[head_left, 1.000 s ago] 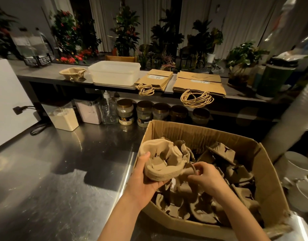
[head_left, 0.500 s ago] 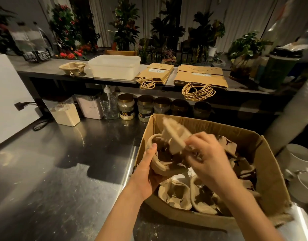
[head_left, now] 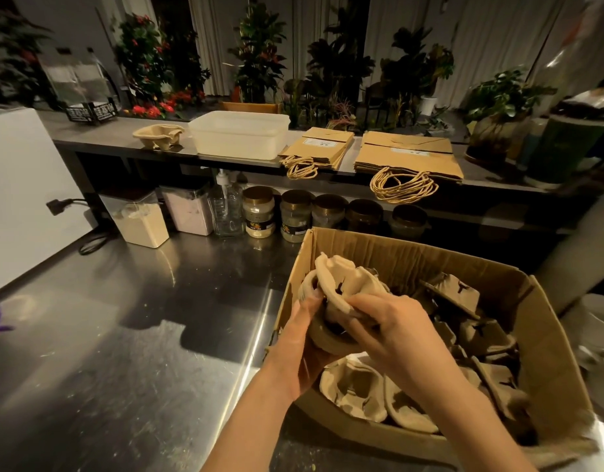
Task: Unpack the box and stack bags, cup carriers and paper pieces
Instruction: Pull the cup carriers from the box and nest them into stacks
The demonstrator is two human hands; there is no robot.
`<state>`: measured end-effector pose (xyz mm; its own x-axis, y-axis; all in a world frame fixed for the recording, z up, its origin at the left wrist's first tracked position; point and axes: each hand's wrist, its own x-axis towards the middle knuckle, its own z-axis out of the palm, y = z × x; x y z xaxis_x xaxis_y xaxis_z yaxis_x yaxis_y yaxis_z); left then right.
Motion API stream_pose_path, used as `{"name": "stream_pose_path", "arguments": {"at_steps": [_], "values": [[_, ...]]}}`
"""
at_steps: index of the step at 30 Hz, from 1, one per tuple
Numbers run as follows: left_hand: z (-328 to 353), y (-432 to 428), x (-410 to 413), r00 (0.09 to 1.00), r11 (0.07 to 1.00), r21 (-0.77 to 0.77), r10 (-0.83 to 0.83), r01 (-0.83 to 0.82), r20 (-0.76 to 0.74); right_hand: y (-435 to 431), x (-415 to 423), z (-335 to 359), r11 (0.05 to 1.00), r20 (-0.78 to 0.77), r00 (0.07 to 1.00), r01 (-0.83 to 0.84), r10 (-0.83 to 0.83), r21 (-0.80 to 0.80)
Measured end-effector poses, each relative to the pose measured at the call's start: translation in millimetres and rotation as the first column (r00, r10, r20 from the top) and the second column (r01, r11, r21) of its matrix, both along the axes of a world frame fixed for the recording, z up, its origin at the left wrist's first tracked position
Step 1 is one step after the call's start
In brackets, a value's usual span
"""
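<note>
An open cardboard box on the steel counter holds several loose pulp cup carriers. Over its left side my left hand grips a bundle of cup carriers from below. My right hand presses another cup carrier onto that bundle from above. On the raised shelf behind lie one cup carrier at the left and two flat stacks of brown paper bags with twine handles.
A white plastic tub sits on the shelf between the carrier and the bags. Jars, a pump bottle and powder containers line the counter's back. A white appliance stands at the left; white cups at the right.
My right hand lifted a carrier out of the box and brought it down onto the bundle in my left hand. The view has tilted slightly down and closer.
</note>
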<state>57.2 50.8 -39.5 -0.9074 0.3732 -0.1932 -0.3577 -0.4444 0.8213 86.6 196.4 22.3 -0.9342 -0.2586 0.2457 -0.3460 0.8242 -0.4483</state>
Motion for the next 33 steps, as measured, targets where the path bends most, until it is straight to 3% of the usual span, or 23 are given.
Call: {"name": "stream_pose_path", "arguments": {"at_steps": [4,6,8,12,16,19,22,25,33], "values": [[-2,2,-1,0.999,0.999,0.036,0.029,-0.028,-0.019,-13,-1,9,0.978,-0.075,0.988,0.122,-0.136,-0.167],[-4,2,-1,0.999,0.998,0.051,0.043,-0.041,-0.034,-17,-6,14,0.947,-0.017,0.974,0.217,-0.228,-0.237],[-7,4,-6,0.999,0.999,0.029,0.026,-0.025,-0.032,-19,-12,18,0.944,0.06,0.96,0.279,-0.272,-0.179],[-2,13,-8,0.997,0.995,-0.068,0.072,-0.069,0.028,-24,-19,23,0.958,0.144,0.978,0.181,-0.151,-0.222],[-9,4,-3,0.997,0.995,0.066,0.075,-0.075,0.004,-17,-16,19,0.919,0.039,0.988,0.155,-0.151,-0.361],[-4,2,-1,0.998,0.998,0.035,0.053,-0.054,0.035,-2,-20,9,0.933,-0.009,0.969,0.236,-0.248,-0.27],[0,2,-2,0.992,0.994,0.093,0.051,-0.062,0.113,5,-26,-7,0.954,0.141,0.957,0.271,-0.253,-0.126],[-3,0,-3,0.989,0.99,0.134,0.028,-0.048,0.144,1,-24,-21,0.957,0.227,0.949,0.253,-0.217,-0.143],[-3,2,-2,0.998,0.998,0.064,-0.003,-0.001,0.056,10,-18,-28,0.937,0.17,0.965,0.24,-0.201,-0.255]]}}
